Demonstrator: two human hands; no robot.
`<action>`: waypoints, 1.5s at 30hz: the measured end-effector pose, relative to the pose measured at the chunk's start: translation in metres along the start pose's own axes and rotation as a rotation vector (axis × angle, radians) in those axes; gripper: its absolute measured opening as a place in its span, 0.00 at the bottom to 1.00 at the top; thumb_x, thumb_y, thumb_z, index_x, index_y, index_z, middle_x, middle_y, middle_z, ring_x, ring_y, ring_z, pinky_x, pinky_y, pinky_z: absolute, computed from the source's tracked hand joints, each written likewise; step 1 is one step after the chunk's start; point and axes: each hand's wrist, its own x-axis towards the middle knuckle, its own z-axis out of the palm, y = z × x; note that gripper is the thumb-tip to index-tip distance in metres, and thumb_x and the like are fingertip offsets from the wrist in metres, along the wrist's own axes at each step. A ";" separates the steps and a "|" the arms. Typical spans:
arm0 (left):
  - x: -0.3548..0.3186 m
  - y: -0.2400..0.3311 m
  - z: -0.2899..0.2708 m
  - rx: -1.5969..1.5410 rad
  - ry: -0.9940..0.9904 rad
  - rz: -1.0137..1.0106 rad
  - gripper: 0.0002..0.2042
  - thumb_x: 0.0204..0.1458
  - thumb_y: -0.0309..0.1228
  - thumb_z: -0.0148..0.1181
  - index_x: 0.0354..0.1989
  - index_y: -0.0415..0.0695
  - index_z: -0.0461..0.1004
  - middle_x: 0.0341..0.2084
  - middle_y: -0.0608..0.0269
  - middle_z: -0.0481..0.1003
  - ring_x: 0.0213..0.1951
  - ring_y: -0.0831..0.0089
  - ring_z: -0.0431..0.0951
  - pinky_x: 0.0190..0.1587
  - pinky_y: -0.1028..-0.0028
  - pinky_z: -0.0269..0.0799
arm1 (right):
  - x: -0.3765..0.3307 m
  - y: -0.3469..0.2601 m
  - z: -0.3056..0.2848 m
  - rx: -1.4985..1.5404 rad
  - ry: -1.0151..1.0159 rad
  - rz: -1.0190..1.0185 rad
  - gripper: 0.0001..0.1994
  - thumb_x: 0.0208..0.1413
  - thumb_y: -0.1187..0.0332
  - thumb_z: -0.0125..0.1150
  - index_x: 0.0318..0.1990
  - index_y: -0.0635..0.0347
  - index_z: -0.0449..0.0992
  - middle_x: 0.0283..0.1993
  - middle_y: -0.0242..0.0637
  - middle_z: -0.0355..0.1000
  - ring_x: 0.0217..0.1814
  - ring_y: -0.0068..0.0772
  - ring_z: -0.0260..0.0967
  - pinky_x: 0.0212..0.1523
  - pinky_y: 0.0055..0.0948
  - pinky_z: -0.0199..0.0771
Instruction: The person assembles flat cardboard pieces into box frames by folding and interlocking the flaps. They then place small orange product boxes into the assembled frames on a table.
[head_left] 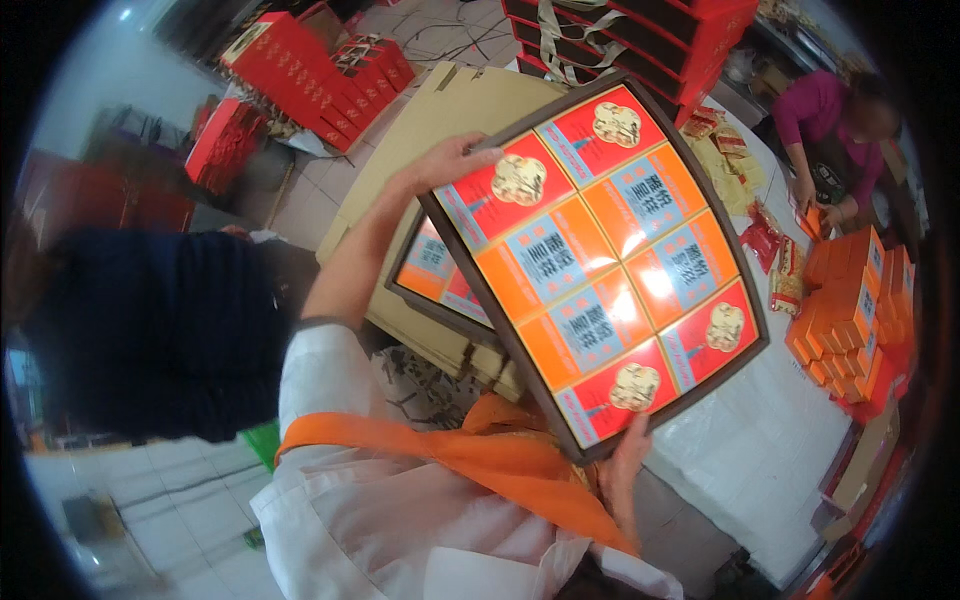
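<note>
A dark brown rectangular tray (513, 334) is tilted up in front of me, filled with snug rows of red and orange boxes. Gripping its upper-left edge is my left hand (445, 168), thumb over the rim by a red box (520, 185). At the lower corner my right hand (624, 468) holds the rim from below, its thumb near another red box (607, 398). Orange boxes (682, 262) with grey labels fill the middle. Behind it, partly hidden, a second filled tray (425, 262) lies on brown cardboard (385, 215).
Red cartons (640, 40) with pale straps are stacked beyond the tray. At the right, a person in a purple top (812, 105) handles orange packets by a white table (760, 470) bearing stacked orange boxes (840, 290). A person in dark clothing (160, 335) stands close at left.
</note>
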 end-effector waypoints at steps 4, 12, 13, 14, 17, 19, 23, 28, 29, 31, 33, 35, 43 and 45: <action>0.053 -0.056 -0.044 -0.048 -0.170 -0.011 0.26 0.54 0.48 0.56 0.53 0.41 0.68 0.38 0.58 0.77 0.35 0.77 0.77 0.39 0.76 0.73 | 0.016 0.083 0.026 -0.372 0.061 -0.297 0.21 0.60 0.68 0.50 0.58 0.68 0.56 0.54 0.41 0.63 0.53 0.31 0.60 0.56 0.28 0.58; 0.071 -0.165 -0.008 -0.286 0.615 0.083 0.24 0.60 0.48 0.41 0.54 0.41 0.68 0.48 0.58 0.72 0.51 0.71 0.70 0.55 0.69 0.61 | 0.007 0.060 -0.046 -0.884 0.219 -0.314 0.25 0.62 0.62 0.47 0.62 0.67 0.55 0.62 0.45 0.56 0.64 0.35 0.53 0.63 0.32 0.53; 0.049 -0.183 -0.004 -0.410 0.609 0.062 0.25 0.59 0.48 0.42 0.55 0.41 0.67 0.48 0.57 0.72 0.51 0.70 0.69 0.55 0.69 0.60 | 0.010 0.050 -0.058 -0.875 0.294 -0.359 0.26 0.62 0.59 0.47 0.63 0.66 0.54 0.64 0.45 0.54 0.67 0.36 0.50 0.64 0.33 0.51; 0.015 -0.201 -0.004 -0.514 0.633 0.099 0.26 0.58 0.49 0.43 0.56 0.41 0.66 0.48 0.56 0.71 0.51 0.68 0.68 0.55 0.68 0.60 | 0.025 0.041 -0.066 -0.827 0.330 -0.416 0.28 0.62 0.57 0.46 0.64 0.65 0.54 0.66 0.46 0.53 0.69 0.37 0.47 0.65 0.33 0.49; -0.057 -0.210 0.057 -0.622 0.337 -0.180 0.30 0.59 0.56 0.36 0.54 0.42 0.66 0.44 0.61 0.71 0.45 0.72 0.68 0.50 0.68 0.63 | 0.074 0.007 -0.081 -0.821 0.280 -0.359 0.32 0.62 0.50 0.44 0.66 0.64 0.50 0.68 0.44 0.50 0.71 0.39 0.44 0.67 0.34 0.45; -0.084 -0.196 0.094 -0.845 0.035 -0.463 0.29 0.59 0.56 0.34 0.55 0.44 0.65 0.45 0.62 0.69 0.44 0.74 0.68 0.46 0.72 0.66 | 0.099 -0.007 -0.081 -0.709 0.076 -0.147 0.34 0.61 0.42 0.37 0.66 0.58 0.50 0.69 0.35 0.49 0.70 0.34 0.44 0.66 0.39 0.44; -0.090 -0.182 0.113 -0.924 0.060 -0.410 0.30 0.59 0.57 0.33 0.56 0.44 0.63 0.42 0.65 0.69 0.40 0.77 0.70 0.40 0.76 0.69 | 0.140 -0.029 -0.075 -0.499 -0.203 -0.069 0.39 0.58 0.37 0.39 0.68 0.55 0.47 0.70 0.34 0.46 0.71 0.34 0.43 0.68 0.37 0.43; -0.125 -0.197 0.154 -1.017 -0.014 -0.397 0.25 0.60 0.55 0.31 0.49 0.46 0.64 0.35 0.69 0.64 0.34 0.78 0.65 0.42 0.74 0.66 | 0.138 -0.063 -0.085 -0.474 -0.061 -0.090 0.41 0.56 0.35 0.37 0.67 0.56 0.48 0.69 0.36 0.49 0.70 0.34 0.46 0.68 0.38 0.46; -0.140 -0.198 0.162 -1.020 -0.059 -0.342 0.26 0.61 0.55 0.30 0.50 0.46 0.63 0.36 0.69 0.64 0.35 0.77 0.65 0.43 0.74 0.66 | 0.140 -0.069 -0.085 -0.455 -0.070 -0.136 0.42 0.55 0.33 0.36 0.67 0.58 0.49 0.68 0.38 0.51 0.69 0.35 0.48 0.67 0.39 0.47; -0.168 -0.190 0.172 -1.024 0.054 -0.477 0.27 0.61 0.55 0.29 0.52 0.46 0.62 0.38 0.68 0.65 0.38 0.76 0.65 0.47 0.73 0.64 | 0.149 -0.077 -0.080 -0.364 -0.035 -0.043 0.48 0.51 0.28 0.32 0.67 0.62 0.47 0.68 0.43 0.51 0.69 0.41 0.48 0.68 0.41 0.45; -0.183 -0.174 0.177 -0.990 0.171 -0.361 0.30 0.61 0.56 0.26 0.59 0.45 0.55 0.49 0.64 0.62 0.49 0.73 0.62 0.54 0.71 0.59 | 0.162 -0.081 -0.074 -0.266 0.072 -0.033 0.50 0.50 0.27 0.29 0.65 0.68 0.50 0.66 0.45 0.54 0.68 0.41 0.51 0.67 0.42 0.47; -0.192 -0.155 0.174 -1.042 0.324 -0.368 0.32 0.61 0.56 0.24 0.65 0.44 0.49 0.58 0.61 0.58 0.57 0.70 0.58 0.60 0.69 0.54 | 0.173 -0.083 -0.069 -0.404 -0.031 0.009 0.50 0.50 0.26 0.29 0.64 0.67 0.52 0.65 0.45 0.56 0.67 0.40 0.52 0.67 0.41 0.47; -0.159 -0.138 0.134 -1.076 0.405 -0.298 0.30 0.63 0.51 0.30 0.63 0.38 0.52 0.62 0.58 0.56 0.64 0.71 0.53 0.64 0.70 0.46 | 0.181 -0.085 -0.057 -0.357 -0.100 -0.064 0.44 0.52 0.29 0.33 0.64 0.60 0.54 0.65 0.43 0.56 0.66 0.39 0.54 0.64 0.39 0.54; -0.145 -0.142 0.132 -1.061 0.347 -0.342 0.31 0.62 0.53 0.31 0.63 0.39 0.53 0.61 0.60 0.58 0.63 0.72 0.54 0.64 0.71 0.47 | 0.180 -0.084 -0.053 -0.539 -0.158 -0.134 0.44 0.54 0.31 0.35 0.65 0.60 0.53 0.67 0.44 0.52 0.68 0.40 0.49 0.67 0.41 0.46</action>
